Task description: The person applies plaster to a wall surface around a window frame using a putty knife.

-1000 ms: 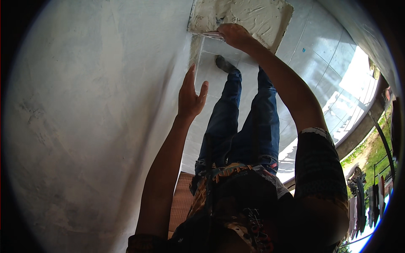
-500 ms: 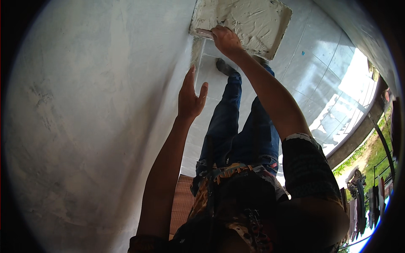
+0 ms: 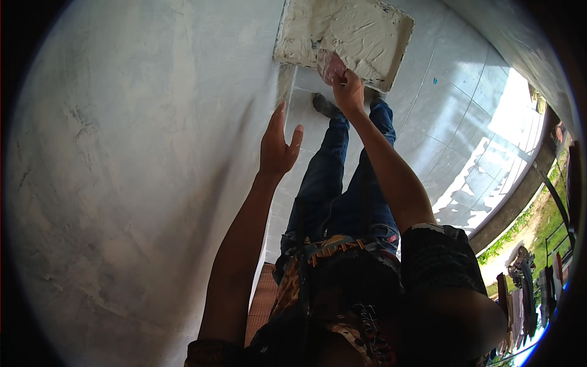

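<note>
Step in hand: loading plaster. Right hand (image 3: pixel 348 92) grips a trowel (image 3: pixel 330 64) in the plaster tray (image 3: pixel 391 67) on the tiled floor (image 3: pixel 452 122). Left hand (image 3: pixel 278 147) spread open against the wall (image 3: pixel 140 183). Next move likely calls for a level lift.

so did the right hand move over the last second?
Yes. The right hand has shifted left along the near edge of the plaster-filled tray, away from its right corner. The left hand stays flat against the grey wall.

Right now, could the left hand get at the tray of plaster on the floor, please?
Probably yes: the left hand rests open on the wall, with nothing between it and the tray, where the right hand works.
</note>
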Demonstrator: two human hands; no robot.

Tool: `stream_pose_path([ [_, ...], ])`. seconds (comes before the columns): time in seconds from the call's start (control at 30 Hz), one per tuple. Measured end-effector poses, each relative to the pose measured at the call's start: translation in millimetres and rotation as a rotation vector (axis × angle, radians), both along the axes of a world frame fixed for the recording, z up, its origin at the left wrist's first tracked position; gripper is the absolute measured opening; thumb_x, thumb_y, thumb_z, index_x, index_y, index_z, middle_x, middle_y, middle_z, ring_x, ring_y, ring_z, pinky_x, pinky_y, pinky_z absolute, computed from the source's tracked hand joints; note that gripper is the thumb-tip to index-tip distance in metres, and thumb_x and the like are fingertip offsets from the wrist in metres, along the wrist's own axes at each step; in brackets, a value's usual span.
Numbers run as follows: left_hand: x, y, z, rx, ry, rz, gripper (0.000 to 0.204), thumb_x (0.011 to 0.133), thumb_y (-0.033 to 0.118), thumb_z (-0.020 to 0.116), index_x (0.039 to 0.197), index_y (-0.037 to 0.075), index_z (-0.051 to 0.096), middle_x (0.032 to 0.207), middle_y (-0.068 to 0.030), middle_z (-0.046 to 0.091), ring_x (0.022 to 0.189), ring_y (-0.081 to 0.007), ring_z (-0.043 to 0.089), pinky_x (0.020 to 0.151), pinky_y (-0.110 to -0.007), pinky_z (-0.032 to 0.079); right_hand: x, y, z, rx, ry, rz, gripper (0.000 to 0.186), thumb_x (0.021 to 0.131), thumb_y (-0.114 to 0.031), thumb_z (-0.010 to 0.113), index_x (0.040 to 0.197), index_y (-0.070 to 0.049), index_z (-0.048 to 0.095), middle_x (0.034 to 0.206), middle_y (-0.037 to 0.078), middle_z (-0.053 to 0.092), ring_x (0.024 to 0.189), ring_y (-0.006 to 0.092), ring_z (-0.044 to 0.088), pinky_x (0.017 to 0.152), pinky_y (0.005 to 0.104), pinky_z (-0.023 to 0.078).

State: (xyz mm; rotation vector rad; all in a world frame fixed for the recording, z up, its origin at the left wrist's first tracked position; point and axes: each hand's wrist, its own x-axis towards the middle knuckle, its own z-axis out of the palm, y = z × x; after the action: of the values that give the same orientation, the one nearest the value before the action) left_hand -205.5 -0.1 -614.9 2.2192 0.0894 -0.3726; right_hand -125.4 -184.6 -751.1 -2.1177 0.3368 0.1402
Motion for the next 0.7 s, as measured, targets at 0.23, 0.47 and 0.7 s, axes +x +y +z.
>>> stream_pose_path([
  [0.23,10.1,2.9,4.4,0.049,-0.02,-0.013,0.06,0.098,0.022,0.055,0.147,-0.007,0.037,0.145,-0.0282,0.047,0.135,-0.0382,0.048,0.113,-0.044,0.037,-4.5,-24.9,12.4,0.277,0.188,-0.216,0.03,0.088,-0.023,0.071,0.094,0.006,0.07,0.072,0.009,0.069,0.067,0.0129,0.064,0.06,0.0333,0.049],
  [0.47,18.8,-13.1,-1.5,0.015,0.006,-0.036,0.06,0.098,0.024,0.055,0.147,-0.006,0.037,0.145,-0.0283,0.047,0.136,-0.0384,0.047,0.114,-0.044,0.036,28.2,-48.3,5.5,0.202,0.182,-0.178,0.032,0.083,-0.026,0.073,0.091,0.005,0.07,0.077,0.019,0.071,0.073,0.0283,0.071,0.069,0.0381,0.052],
  [0.7,28.0,-22.0,-10.1,0.01,0.035,-0.048,0.065,0.097,0.031,0.058,0.144,-0.01,0.038,0.144,-0.0323,0.046,0.135,-0.0438,0.046,0.113,-0.044,0.037,64.8,-79.3,4.1,-0.065,0.097,0.017,0.029,0.085,-0.024,0.071,0.096,0.004,0.069,0.084,0.023,0.071,0.08,0.0338,0.072,0.071,0.0397,0.053],
])
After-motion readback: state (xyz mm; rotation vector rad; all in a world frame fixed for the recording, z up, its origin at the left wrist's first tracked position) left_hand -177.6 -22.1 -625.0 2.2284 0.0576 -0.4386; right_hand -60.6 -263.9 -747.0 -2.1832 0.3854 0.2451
